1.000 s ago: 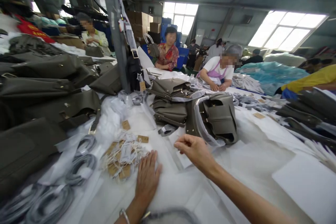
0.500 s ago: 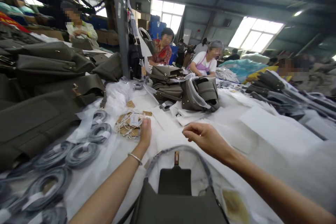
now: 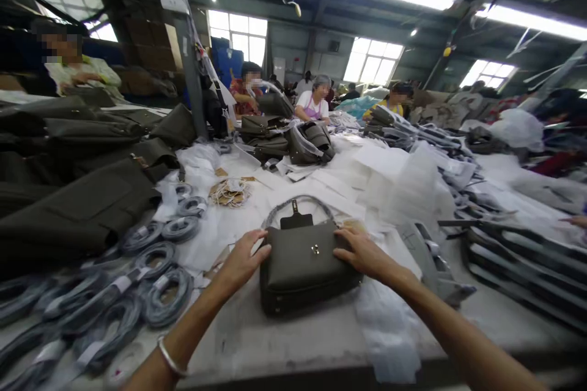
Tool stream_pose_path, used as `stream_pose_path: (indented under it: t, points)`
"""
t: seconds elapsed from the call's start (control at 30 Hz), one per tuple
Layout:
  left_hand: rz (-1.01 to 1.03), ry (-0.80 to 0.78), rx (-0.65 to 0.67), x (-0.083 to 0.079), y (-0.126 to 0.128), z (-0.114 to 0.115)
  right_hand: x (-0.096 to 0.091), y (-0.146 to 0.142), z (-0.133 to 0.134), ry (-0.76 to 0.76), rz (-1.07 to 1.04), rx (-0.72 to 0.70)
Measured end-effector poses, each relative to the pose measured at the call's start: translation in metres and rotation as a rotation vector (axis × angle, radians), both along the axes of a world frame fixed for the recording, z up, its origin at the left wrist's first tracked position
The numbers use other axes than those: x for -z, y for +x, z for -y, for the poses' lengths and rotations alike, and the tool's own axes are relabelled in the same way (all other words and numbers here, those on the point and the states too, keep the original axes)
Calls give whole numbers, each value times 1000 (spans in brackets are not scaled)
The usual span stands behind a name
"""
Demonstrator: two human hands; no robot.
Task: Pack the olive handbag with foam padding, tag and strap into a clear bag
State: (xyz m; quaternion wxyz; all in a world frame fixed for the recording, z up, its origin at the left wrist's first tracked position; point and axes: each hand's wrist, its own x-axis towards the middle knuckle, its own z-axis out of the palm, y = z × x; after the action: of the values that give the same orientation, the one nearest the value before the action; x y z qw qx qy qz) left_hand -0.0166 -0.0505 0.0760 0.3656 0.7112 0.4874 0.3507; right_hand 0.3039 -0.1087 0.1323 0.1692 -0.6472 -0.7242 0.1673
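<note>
A dark olive handbag (image 3: 298, 269) rests on the table in front of me, its small metal clasp (image 3: 315, 249) facing up. Behind its top edge lie the closing flap (image 3: 296, 220) and a wrapped, arched handle (image 3: 312, 200). My left hand (image 3: 243, 261) grips the bag's upper left corner, thumb on the front. At the opposite corner, my right hand (image 3: 364, 252) holds the bag with its thumb and fingers. Parts of the fingers are hidden behind the bag's edges. Just beyond my left hand is a pile of brown tags with white strings (image 3: 230, 192).
Wrapped coiled straps (image 3: 167, 296) and stacked dark bags (image 3: 77, 208) lie to the left. On the right are a grey tape dispenser (image 3: 431, 266), plastic wrap (image 3: 387, 330) and layered dark pieces (image 3: 527, 269). More bags (image 3: 309, 142) stand ahead; several people work beyond.
Both hands have come back from above the table to the sides of the handbag and taken hold of it. The bag's front and clasp now show. The view has turned right.
</note>
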Motion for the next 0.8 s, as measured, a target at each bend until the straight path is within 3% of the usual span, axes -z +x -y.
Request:
stream_pose_path:
  t: [0.07,0.13,0.3,0.43,0.53,0.67,0.73,0.8]
  points:
    - [-48,35,10,7,6,25,16,-3,5,12,-40,105]
    - [-93,59,8,12,12,36,21,-12,7,23,-48,175]
    - [-217,117,-18,9,8,35,5,-41,29,-44,-50,128]
    - [-316,185,-33,-3,-2,46,12,-50,67,189,-176,144]
    - [-441,305,74,-11,0,64,38,-39,92,249,-319,214]
    - [-679,380,277,-16,10,83,72,-6,107,-23,-378,361]
    - [-704,377,261,-16,14,90,72,7,107,-96,-369,386]
    - [-749,387,244,-17,19,96,59,9,106,-16,-301,349]
